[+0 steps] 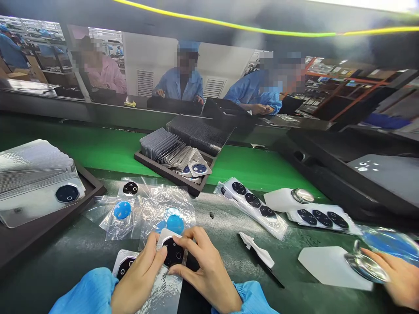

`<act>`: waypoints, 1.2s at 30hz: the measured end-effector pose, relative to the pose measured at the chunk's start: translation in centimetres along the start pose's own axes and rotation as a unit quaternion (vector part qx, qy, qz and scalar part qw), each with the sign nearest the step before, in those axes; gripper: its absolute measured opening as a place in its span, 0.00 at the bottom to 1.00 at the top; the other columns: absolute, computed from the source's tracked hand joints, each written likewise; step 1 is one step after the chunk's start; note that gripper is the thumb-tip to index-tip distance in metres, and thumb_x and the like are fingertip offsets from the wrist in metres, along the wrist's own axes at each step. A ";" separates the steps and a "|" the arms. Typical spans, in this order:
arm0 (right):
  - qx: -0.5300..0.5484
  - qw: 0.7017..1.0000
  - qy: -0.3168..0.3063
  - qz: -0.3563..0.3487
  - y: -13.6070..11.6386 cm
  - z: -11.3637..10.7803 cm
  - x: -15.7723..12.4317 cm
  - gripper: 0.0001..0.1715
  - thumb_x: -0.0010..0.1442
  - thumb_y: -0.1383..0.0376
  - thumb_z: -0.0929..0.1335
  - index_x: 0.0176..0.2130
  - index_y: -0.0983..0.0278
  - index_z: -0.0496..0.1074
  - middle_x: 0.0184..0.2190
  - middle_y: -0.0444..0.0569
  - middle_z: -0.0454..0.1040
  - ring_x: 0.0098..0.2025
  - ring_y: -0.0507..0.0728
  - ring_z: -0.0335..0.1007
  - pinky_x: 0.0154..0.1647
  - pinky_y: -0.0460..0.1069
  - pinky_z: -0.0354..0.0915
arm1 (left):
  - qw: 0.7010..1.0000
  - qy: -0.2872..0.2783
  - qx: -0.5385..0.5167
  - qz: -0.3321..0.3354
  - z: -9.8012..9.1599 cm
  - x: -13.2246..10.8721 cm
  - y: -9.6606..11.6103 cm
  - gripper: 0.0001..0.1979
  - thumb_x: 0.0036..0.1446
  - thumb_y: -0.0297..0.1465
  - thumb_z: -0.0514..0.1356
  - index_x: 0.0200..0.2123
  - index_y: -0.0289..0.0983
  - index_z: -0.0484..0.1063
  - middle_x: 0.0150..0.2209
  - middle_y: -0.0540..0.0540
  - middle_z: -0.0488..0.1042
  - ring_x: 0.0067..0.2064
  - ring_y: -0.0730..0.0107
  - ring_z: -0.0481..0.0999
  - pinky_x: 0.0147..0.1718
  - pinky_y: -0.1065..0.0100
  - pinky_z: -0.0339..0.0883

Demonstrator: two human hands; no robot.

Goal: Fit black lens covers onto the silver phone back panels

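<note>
A pale phone back panel (162,292) with handwriting on it lies in front of me under both hands. At its upper end sits a black round camera lens cover (173,253). My left hand (139,274) is closed on the panel's left edge, its thumb beside the cover. My right hand (204,266) curls round the cover's right side, thumb and forefinger at its rim. Another panel with a black lens cover (125,267) shows partly from behind my left hand. Just beyond my hands lie clear bags with a blue round film (175,223).
Racked panels stand in a left tray (94,187) and a middle tray (196,187). Bagged lens covers (252,200), white-wrapped tweezers (258,250) and a metal-capped dispenser (303,195) lie rightward. At far right another person's hand (401,279) touches a metal lid (368,266). Co-workers sit opposite.
</note>
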State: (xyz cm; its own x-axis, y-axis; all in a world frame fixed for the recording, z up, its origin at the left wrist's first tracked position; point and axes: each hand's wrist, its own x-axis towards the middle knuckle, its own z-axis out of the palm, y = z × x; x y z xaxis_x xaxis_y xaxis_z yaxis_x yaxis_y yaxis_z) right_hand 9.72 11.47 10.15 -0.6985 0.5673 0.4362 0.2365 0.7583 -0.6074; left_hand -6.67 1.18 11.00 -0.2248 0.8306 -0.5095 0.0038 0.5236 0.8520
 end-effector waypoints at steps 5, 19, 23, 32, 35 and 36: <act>-0.009 1.000 0.014 -0.011 -0.6 0.3 -0.2 0.26 0.56 0.53 0.73 0.48 0.62 0.66 0.38 0.51 0.66 0.37 0.59 0.65 0.33 0.53 0.68 | 0.999 0.010 -0.007 0.030 0.5 -0.1 0.2 0.32 0.58 0.50 0.56 0.61 0.41 0.58 0.65 0.45 0.59 0.70 0.54 0.46 0.64 0.60 0.46; -0.031 0.999 0.026 -0.016 -0.9 0.3 0.0 0.18 0.59 0.55 0.71 0.45 0.61 0.67 0.36 0.50 0.68 0.35 0.58 0.65 0.32 0.52 0.66 | 1.000 -0.005 0.006 0.018 0.2 -0.1 0.2 0.33 0.59 0.49 0.56 0.63 0.43 0.55 0.66 0.45 0.56 0.70 0.52 0.44 0.63 0.60 0.46; -0.027 0.999 0.024 -0.022 -0.8 0.4 0.0 0.20 0.59 0.53 0.70 0.45 0.62 0.67 0.36 0.50 0.67 0.35 0.58 0.64 0.31 0.52 0.66 | 0.997 -0.026 0.065 0.018 0.2 0.0 0.3 0.34 0.63 0.50 0.51 0.66 0.39 0.48 0.69 0.43 0.49 0.71 0.55 0.38 0.65 0.58 0.38; -0.012 1.000 0.012 -0.026 0.0 0.4 0.3 0.28 0.51 0.49 0.74 0.44 0.63 0.67 0.37 0.50 0.67 0.38 0.59 0.64 0.35 0.53 0.65 | 0.999 0.000 0.027 0.035 0.0 0.6 -0.2 0.29 0.62 0.48 0.53 0.62 0.41 0.57 0.67 0.45 0.54 0.70 0.52 0.41 0.65 0.58 0.39; 0.011 1.000 0.010 -0.020 0.1 0.1 0.5 0.31 0.49 0.48 0.75 0.45 0.62 0.68 0.38 0.50 0.67 0.39 0.59 0.64 0.36 0.53 0.66 | 0.998 0.000 0.034 0.044 -0.2 0.7 -0.1 0.27 0.63 0.48 0.52 0.61 0.42 0.59 0.66 0.46 0.56 0.70 0.53 0.44 0.64 0.60 0.40; 0.021 1.000 0.012 -0.016 0.1 0.0 0.5 0.31 0.50 0.48 0.74 0.46 0.62 0.68 0.38 0.49 0.66 0.39 0.59 0.64 0.37 0.53 0.67 | 0.998 -0.002 0.041 0.050 -0.2 0.6 0.0 0.26 0.64 0.48 0.51 0.60 0.42 0.59 0.66 0.45 0.57 0.69 0.54 0.45 0.64 0.60 0.40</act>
State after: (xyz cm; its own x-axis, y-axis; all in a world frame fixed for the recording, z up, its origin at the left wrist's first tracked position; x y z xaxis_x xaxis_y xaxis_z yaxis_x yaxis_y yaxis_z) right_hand 9.36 11.80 10.35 -0.6885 0.5511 0.4715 0.1849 0.7620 -0.6206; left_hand -7.02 1.68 10.74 -0.2152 0.8803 -0.4229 0.1062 0.4516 0.8859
